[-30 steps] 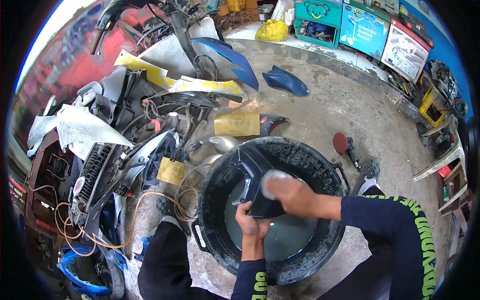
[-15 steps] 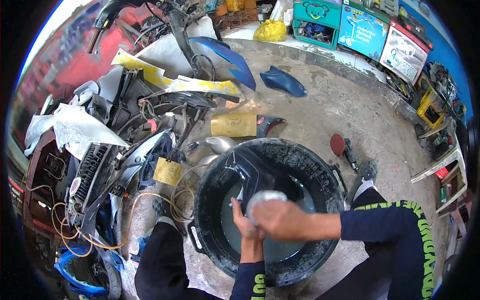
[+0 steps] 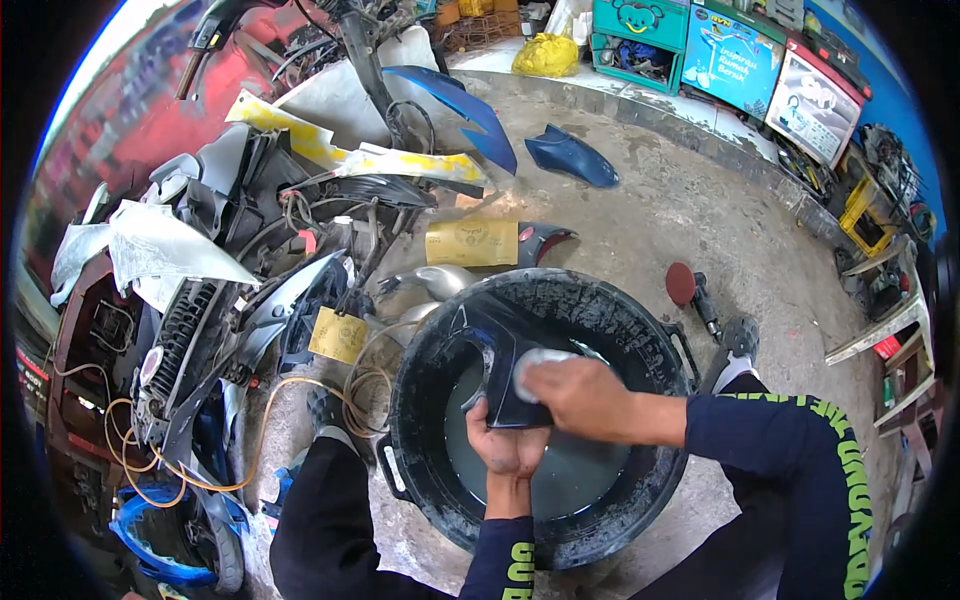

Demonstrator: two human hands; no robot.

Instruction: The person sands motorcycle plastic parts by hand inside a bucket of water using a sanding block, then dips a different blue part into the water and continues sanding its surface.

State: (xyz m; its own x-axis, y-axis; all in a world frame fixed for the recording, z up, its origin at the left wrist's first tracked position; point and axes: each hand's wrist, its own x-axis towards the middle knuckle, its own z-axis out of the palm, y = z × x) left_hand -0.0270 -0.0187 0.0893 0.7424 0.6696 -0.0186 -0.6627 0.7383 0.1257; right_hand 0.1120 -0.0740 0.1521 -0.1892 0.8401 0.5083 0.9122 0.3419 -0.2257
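A dark, glossy motorcycle body panel is held tilted over a round black tub with cloudy grey water at its bottom. My left hand grips the panel's lower end from below, palm up, its fingers partly hidden behind it. My right hand is closed on a pale, rounded pad, pressed to the panel's face; whether it is sponge or cloth is unclear.
Right of the tub lies a power sander with a red disc, close to my shoe. Sandpaper sheets and a blue panel lie beyond. An orange hose and piled motorcycle parts fill the left.
My right hand and the pad have shifted slightly right and down across the panel. The panel's lower end is now more exposed, and my left hand sits slightly to the right.
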